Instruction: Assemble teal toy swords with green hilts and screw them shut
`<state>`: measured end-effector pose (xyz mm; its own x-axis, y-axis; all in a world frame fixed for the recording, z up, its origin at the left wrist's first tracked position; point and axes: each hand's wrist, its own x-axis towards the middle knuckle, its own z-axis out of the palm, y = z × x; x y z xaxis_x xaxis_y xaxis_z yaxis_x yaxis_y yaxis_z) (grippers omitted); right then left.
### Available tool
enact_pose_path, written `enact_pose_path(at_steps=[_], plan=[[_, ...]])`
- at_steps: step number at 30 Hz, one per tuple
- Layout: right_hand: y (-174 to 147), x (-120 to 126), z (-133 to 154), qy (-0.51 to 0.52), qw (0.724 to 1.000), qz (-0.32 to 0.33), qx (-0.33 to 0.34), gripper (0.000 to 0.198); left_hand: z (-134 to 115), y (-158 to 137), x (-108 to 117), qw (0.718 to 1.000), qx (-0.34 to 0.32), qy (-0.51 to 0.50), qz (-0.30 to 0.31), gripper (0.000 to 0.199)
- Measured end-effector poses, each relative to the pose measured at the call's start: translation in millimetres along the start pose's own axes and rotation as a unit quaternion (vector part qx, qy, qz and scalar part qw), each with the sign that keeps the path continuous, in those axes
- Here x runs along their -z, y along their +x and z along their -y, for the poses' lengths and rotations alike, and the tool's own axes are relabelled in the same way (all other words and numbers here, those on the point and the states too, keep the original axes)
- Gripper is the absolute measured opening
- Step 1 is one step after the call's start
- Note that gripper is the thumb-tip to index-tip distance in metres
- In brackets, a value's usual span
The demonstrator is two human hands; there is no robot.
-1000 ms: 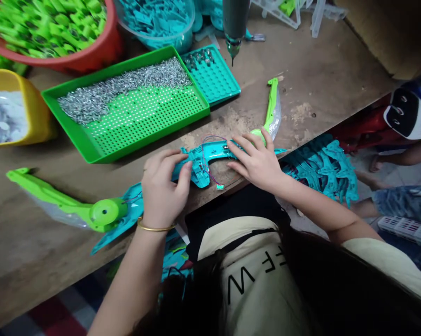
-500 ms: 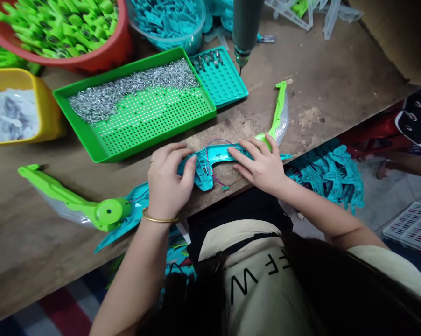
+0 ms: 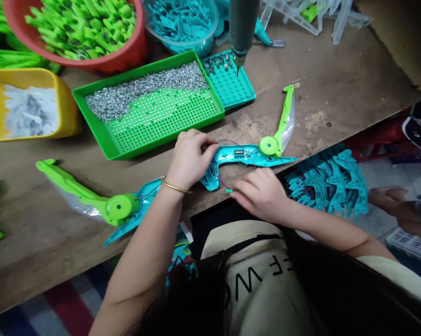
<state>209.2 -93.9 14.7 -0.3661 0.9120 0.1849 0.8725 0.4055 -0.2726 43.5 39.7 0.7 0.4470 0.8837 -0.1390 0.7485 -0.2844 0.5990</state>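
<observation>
A blue plastic toy bow shell (image 3: 228, 154) lies hollow side up along the table edge, a small metal part and thin red and dark wires inside it. Green arms with round hubs, the left arm (image 3: 80, 193) and the right arm (image 3: 284, 121), are at its two ends. My left hand (image 3: 191, 158) is closed over the middle of the shell, its thumb and fingers gripping it and partly hiding it. My right hand (image 3: 259, 196) is in front of the shell, fingertips pinched at a small green circuit board (image 3: 228, 190) on the wires.
Behind the bow, a green perforated tray (image 3: 161, 116) holds many screws, beside a blue tray (image 3: 231, 91) of small metal parts. A hanging screwdriver (image 3: 243, 32) points down there. A yellow bin (image 3: 65, 112), red basin (image 3: 133, 51) and clear tub (image 3: 196, 44) stand at back left. Blue shells (image 3: 336, 182) are stacked right.
My right hand has come off the shell's right part, back toward me to the small circuit board. My left hand has shifted right along the shell. The whole view has shifted slightly.
</observation>
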Motion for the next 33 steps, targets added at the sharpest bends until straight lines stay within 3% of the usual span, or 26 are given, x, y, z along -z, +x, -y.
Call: enact_pose_path(at_steps=[3, 7, 12, 21, 24, 27, 30, 33], plan=[[-3.8, -12.7, 16.7, -0.009, 0.999, 0.037, 0.006, 0.035, 0.5, -3.8, 2.3, 1.0, 0.0, -0.019, -0.013, 0.015], [-1.2, -20.4, 21.3, -0.035, 0.999, 0.034, -0.014, 0.031, 0.2, -15.2, 5.7, 0.997, -0.031, -0.042, -0.052, 0.014], [9.9, -3.2, 17.1, -0.059, 0.998, 0.0, 0.005, 0.022, 3.3, -34.8, 5.7, 0.994, -0.072, -0.055, -0.06, 0.016], [61.2, 20.6, -4.2, -0.005, 0.996, 0.018, 0.085, 0.034, 5.8, -56.4, -8.8, 0.991, -0.1, -0.011, -0.09, 0.017], [56.6, 14.8, 2.8, 0.016, 0.994, -0.005, 0.108, 0.032, 9.7, -60.6, -3.8, 0.993, -0.102, 0.021, -0.053, 0.023], [40.8, 0.6, 14.0, 0.038, 0.989, -0.029, 0.137, 0.026, 19.2, -54.4, 14.2, 0.99, -0.131, -0.008, 0.046, 0.031], [28.7, -10.4, 22.6, 0.038, 0.989, -0.047, 0.136, 0.022, 21.4, -34.0, 35.9, 0.978, -0.164, -0.025, 0.13, 0.036], [25.9, -13.3, 28.0, 0.032, 0.99, -0.028, 0.135, 0.024, 5.3, -9.6, 45.2, 0.969, -0.187, -0.008, 0.161, 0.039]])
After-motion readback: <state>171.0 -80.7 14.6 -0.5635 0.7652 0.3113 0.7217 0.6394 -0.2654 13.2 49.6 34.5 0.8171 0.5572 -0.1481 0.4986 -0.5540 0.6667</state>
